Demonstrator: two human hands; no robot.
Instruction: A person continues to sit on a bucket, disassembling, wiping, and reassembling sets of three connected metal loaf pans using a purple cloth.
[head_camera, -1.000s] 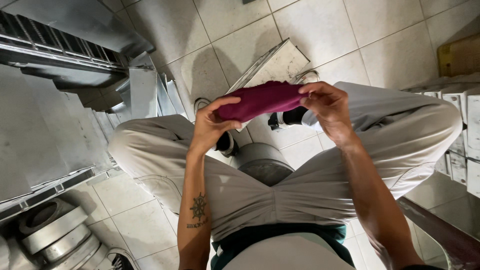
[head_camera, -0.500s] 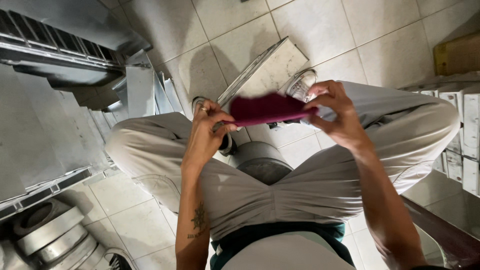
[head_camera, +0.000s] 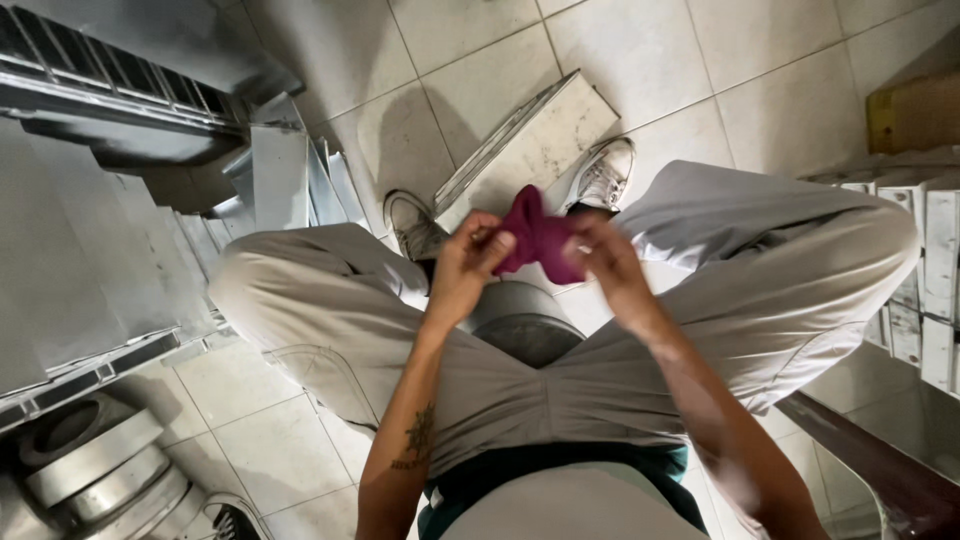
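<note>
I sit with my knees spread and look down between them. A magenta cloth (head_camera: 538, 240) is bunched up between both my hands. My left hand (head_camera: 466, 262) grips its left edge and my right hand (head_camera: 606, 262) pinches its right side. The hands are close together above my lap, over a round grey stool seat (head_camera: 528, 328). My two pale shoes (head_camera: 604, 178) rest on the tiled floor below.
A flat metal panel (head_camera: 535, 140) lies on the tiles (head_camera: 640, 60) by my feet. Sheet-metal ducting and grilles (head_camera: 90, 200) crowd the left, with round metal duct pieces (head_camera: 90, 470) at the lower left. Boxed stacks (head_camera: 925, 290) and a cardboard box (head_camera: 915, 110) stand on the right.
The cloth was stretched out long between my hands; now my hands have come together and it is folded and bunched into a smaller wad.
</note>
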